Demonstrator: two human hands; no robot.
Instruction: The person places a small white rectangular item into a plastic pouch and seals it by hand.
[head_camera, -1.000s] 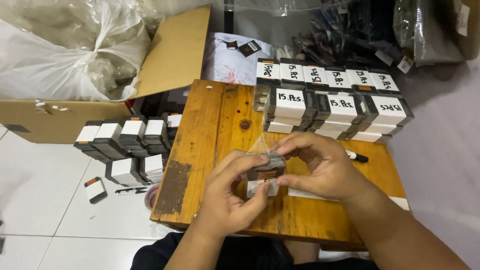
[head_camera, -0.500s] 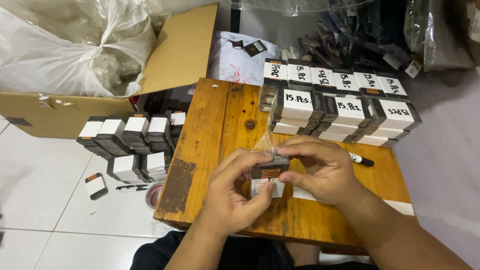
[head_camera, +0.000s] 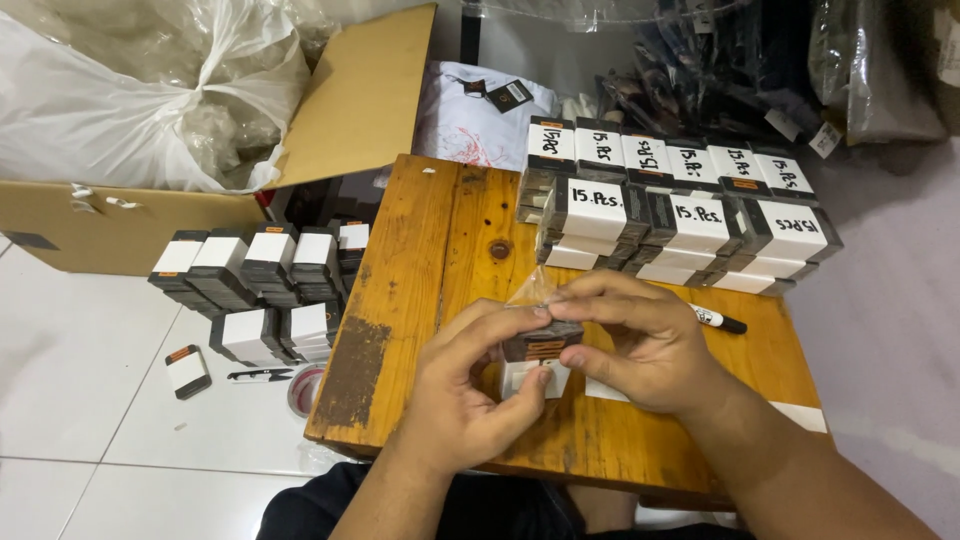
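Both hands, left hand (head_camera: 470, 400) and right hand (head_camera: 640, 345), pinch a small dark pack (head_camera: 540, 345) in a clear plastic sleeve (head_camera: 535, 290) just above the wooden bench (head_camera: 430, 260). Behind them, labelled bundles (head_camera: 680, 215) are stacked beside a black marker (head_camera: 718, 319). More bundles (head_camera: 260, 285) stand on the white tiled floor (head_camera: 80, 370), near an open cardboard box (head_camera: 130, 235) holding a white plastic bag (head_camera: 120, 100).

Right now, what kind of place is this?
Likely a home or small-shop packing spot, worked on the floor: a low wooden table on white tiles, rows of labelled bundles, and an open cardboard box. Both hands hold a small bagged stack.
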